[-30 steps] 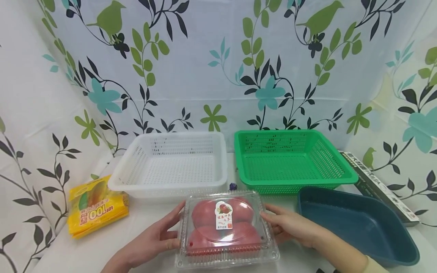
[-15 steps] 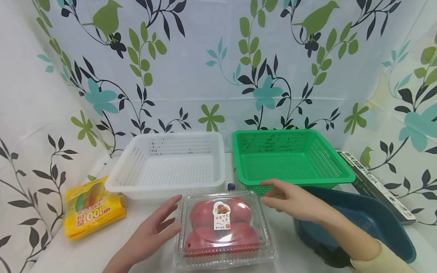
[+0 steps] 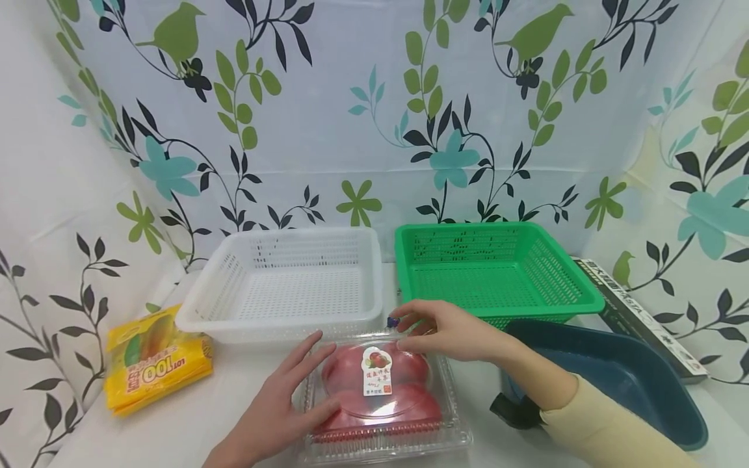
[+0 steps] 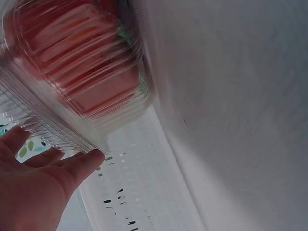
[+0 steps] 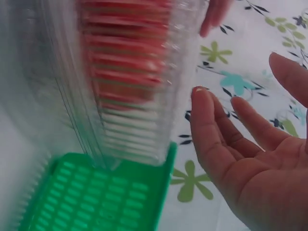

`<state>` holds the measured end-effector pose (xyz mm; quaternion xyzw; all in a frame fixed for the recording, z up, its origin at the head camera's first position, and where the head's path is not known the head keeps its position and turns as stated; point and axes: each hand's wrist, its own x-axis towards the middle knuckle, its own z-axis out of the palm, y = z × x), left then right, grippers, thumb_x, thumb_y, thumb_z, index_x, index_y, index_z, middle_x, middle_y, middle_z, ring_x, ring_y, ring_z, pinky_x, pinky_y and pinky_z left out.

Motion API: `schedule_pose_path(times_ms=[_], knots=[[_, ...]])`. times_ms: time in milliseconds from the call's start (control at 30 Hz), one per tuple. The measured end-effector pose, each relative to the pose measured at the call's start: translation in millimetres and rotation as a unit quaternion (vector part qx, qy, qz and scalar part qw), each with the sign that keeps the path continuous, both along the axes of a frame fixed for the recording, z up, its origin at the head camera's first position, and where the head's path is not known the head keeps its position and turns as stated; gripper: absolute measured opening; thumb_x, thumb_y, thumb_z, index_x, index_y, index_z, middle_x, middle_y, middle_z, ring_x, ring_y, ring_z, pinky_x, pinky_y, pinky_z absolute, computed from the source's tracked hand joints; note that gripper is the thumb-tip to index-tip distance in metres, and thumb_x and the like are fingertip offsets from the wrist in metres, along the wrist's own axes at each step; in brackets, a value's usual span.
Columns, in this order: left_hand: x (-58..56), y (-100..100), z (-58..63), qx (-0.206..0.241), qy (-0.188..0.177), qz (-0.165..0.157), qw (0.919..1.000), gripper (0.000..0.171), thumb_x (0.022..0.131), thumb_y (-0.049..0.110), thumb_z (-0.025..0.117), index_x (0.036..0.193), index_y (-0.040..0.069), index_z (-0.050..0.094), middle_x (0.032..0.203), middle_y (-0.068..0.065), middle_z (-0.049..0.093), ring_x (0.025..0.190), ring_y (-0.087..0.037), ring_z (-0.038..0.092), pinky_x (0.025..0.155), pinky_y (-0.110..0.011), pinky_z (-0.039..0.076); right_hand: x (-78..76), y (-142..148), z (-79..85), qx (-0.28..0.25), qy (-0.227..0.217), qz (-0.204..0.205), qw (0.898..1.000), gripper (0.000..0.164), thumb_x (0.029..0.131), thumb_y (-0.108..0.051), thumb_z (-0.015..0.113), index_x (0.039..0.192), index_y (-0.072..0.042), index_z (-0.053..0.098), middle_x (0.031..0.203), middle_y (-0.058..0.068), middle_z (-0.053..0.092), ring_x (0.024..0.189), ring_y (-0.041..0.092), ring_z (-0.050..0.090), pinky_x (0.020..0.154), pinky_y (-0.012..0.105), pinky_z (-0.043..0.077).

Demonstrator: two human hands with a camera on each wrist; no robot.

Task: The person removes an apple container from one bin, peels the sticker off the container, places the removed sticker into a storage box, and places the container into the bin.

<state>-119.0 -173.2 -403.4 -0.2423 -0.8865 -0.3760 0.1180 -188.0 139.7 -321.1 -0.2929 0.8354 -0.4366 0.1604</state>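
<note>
A clear plastic clamshell box (image 3: pixel 404 437) of large red tomato-like fruit (image 3: pixel 409 406) sits at the front centre in the head view, with a white label on its lid. My left hand (image 3: pixel 281 403) has its fingers spread over the lid's left side; in the left wrist view its fingertips (image 4: pixel 94 156) are at the lid's edge. My right hand (image 3: pixel 456 330) is over the box's back right corner, fingers loosely bent and holding nothing. The right wrist view shows a gap between that hand (image 5: pixel 255 159) and the box.
Behind the box stand a white basket (image 3: pixel 277 325) and a green basket (image 3: pixel 497 312). A small dark purple object (image 3: pixel 393 322) lies by my right fingertips. A yellow packet (image 3: pixel 158 364) is at left; a dark blue tub (image 3: pixel 614 364) and flat black-and-white box (image 3: pixel 643 325) are at right.
Both hands have let go of the box's sides. My right hand has risen and moved left over the back corner; my left hand has come onto the lid. The box stays put.
</note>
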Motion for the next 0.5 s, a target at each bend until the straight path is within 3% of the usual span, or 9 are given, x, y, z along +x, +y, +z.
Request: schedule_pose_path(times_ms=[133,500], knots=[[-1.1,0.7,-1.2,0.001,0.005,0.003,1.0,0.062,0.085,0.04,0.082,0.141,0.027,0.06,0.158,0.002,0.038,0.136,-0.035,0.047,0.099,-0.061,0.046,-4.7,-13.8,-7.4,0.009,0.005,0.028,1.0,0.047,0.092,-0.027,0.074,0.133,-0.008,0.061,0.116,0.006,0.067,0.103,0.018,0.067,0.089,0.033,0.055],[-5.5,1.2,1.1,0.003,-0.018,0.009,0.9998,0.058,0.084,0.044,0.081,0.137,0.027,0.064,0.157,0.001,0.041,0.133,-0.036,0.049,0.099,-0.063,0.046,-4.6,-34.1,-14.7,0.038,0.036,0.054,0.997,0.043,0.091,-0.025,0.077,0.128,-0.006,0.064,0.111,0.002,0.065,0.094,0.01,0.065,0.083,0.026,0.055]])
